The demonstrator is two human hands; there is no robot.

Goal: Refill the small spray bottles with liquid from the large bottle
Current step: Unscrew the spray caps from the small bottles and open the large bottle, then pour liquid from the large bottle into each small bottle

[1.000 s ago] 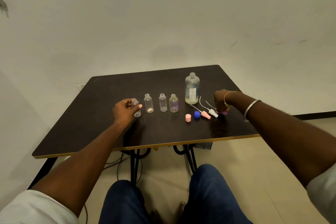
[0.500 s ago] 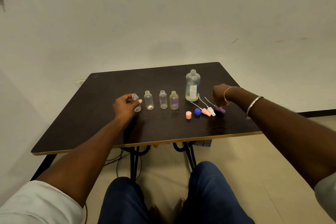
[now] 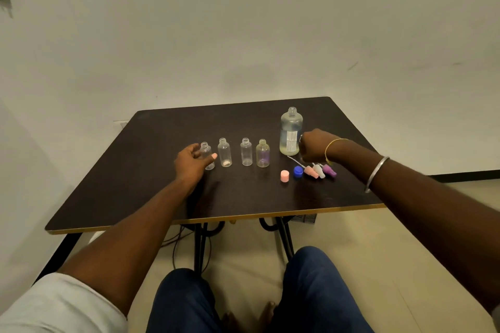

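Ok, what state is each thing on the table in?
Large clear labelled bottle: upright, uncapped, nearly empty.
Leftmost small clear bottle: upright, uncapped, held by left hand.
Other three small bottles: upright, uncapped.
Pink, white and purple spray heads: lying loose.
Pink cap, blue cap: off, loose.
Right hand: fingers curled, grip unclear.

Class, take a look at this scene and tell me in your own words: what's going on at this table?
A seated person works at a dark table. Their left hand holds the leftmost small bottle; three more small bottles stand open beside it in a row. Their right hand, fingers curled, is beside the uncapped large bottle, which has liquid low inside; whether it grips anything is unclear. Spray tops, a pink cap and a blue cap lie loose nearby.
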